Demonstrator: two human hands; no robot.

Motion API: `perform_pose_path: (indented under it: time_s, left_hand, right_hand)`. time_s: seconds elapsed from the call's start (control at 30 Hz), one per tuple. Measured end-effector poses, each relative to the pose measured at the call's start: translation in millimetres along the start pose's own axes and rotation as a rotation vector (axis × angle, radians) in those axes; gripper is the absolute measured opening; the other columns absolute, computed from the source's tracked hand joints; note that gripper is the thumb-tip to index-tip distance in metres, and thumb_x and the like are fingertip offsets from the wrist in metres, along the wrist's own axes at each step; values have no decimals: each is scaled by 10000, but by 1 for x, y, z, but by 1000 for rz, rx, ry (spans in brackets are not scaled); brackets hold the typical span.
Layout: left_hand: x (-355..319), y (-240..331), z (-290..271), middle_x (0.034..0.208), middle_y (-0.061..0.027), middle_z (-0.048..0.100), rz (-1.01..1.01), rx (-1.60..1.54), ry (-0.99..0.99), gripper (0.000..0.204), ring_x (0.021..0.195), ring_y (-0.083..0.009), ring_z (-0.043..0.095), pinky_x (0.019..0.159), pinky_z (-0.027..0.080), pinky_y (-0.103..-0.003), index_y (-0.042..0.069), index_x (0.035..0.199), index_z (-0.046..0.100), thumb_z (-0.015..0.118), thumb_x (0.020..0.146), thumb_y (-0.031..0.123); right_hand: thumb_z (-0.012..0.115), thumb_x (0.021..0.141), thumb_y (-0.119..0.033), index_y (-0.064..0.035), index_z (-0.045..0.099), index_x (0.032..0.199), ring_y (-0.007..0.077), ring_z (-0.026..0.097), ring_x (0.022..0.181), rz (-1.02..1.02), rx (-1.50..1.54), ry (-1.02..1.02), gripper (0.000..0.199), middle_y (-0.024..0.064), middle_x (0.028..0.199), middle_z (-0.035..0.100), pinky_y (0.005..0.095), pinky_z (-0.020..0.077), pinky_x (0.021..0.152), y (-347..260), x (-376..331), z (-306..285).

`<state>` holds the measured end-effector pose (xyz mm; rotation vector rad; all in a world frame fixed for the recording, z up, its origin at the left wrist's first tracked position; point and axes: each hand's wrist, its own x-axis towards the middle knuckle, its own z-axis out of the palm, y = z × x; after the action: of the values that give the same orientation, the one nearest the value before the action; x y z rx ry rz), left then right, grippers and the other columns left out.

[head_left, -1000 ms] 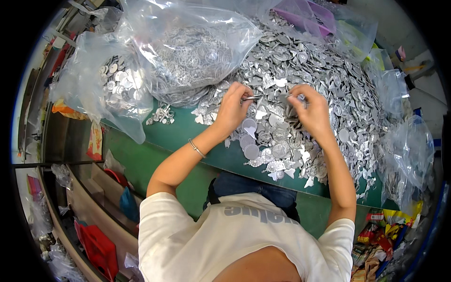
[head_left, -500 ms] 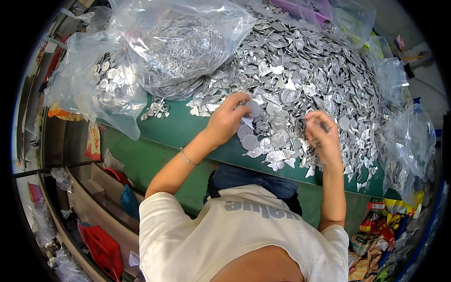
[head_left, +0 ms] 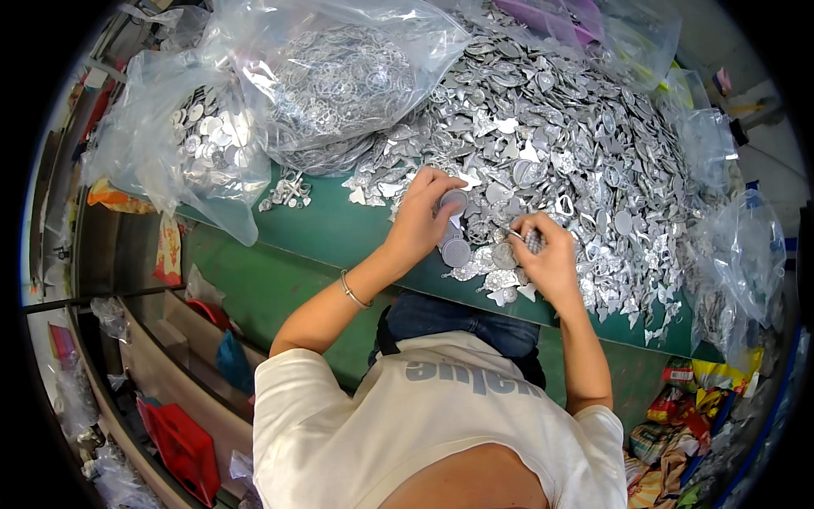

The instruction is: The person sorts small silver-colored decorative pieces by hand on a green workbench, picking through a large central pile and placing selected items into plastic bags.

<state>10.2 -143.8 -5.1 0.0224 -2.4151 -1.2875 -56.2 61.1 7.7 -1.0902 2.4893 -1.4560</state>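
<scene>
A large pile of flat silver metal pieces, many of them discs and shaped charms, covers the green table. At the pile's near left edge, my left hand curls its thumb and fingers around a round grey disc; the thumb is slightly blurred. Just below that hand lies another round disc, partly on other pieces. To the right, my right hand is closed, its fingertips pinching a silver piece with a bumpy surface. How many pieces it holds is hidden by the fingers.
A clear bag of silver ring-like pieces stands at the back left, beside a bag of round discs. A small heap of silver pieces lies near them. More clear plastic hangs at the right edge; a red bin stands lower left.
My right hand has moved left and nearer to my left hand, and its fingers now pinch a silver piece. My left hand has shifted slightly right, staying at the disc.
</scene>
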Motion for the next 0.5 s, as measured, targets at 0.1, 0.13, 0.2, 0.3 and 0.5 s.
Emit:
perform_pose_path:
  time_s: [0.1,0.13,0.2,0.3,0.5]
  left_hand:
    - [1,3,4,974,-81,575,-148,-308,-24,289,912,-163,574,752,462,-261,5,1078,583,594,796,-54]
    - [3,3,6,982,-88,585,-231,-461,-17,269,907,-159,583,758,473,-260,-5,1085,578,577,819,-38]
    - [10,2,9,998,-103,603,-395,-768,-4,238,898,-152,601,770,494,-257,-26,1100,567,544,864,-6]
    - [18,7,11,1027,-152,609,-590,-1270,-66,242,903,-206,625,824,521,-319,-60,1108,542,527,892,48]
    - [9,21,15,1110,-187,572,-679,-1266,-178,236,1017,-257,593,880,505,-359,-49,1109,505,510,906,70]
  right_hand:
    - [590,738,13,-69,461,708,202,535,548,371,529,48,156,159,1009,629,256,436,489,-1,-7,-25]
    - [567,764,-15,-75,449,746,193,524,576,502,882,93,133,177,1002,609,225,411,433,3,-7,-31]
    - [541,766,-27,-64,443,800,209,530,606,603,1325,192,110,199,994,590,231,404,406,7,-7,-38]
    - [498,766,-49,-39,457,989,223,533,654,621,1575,211,228,206,966,562,245,390,380,14,-11,-39]
    - [504,783,-59,4,500,1130,202,538,657,558,1436,7,352,163,939,554,220,368,377,8,-16,-30]
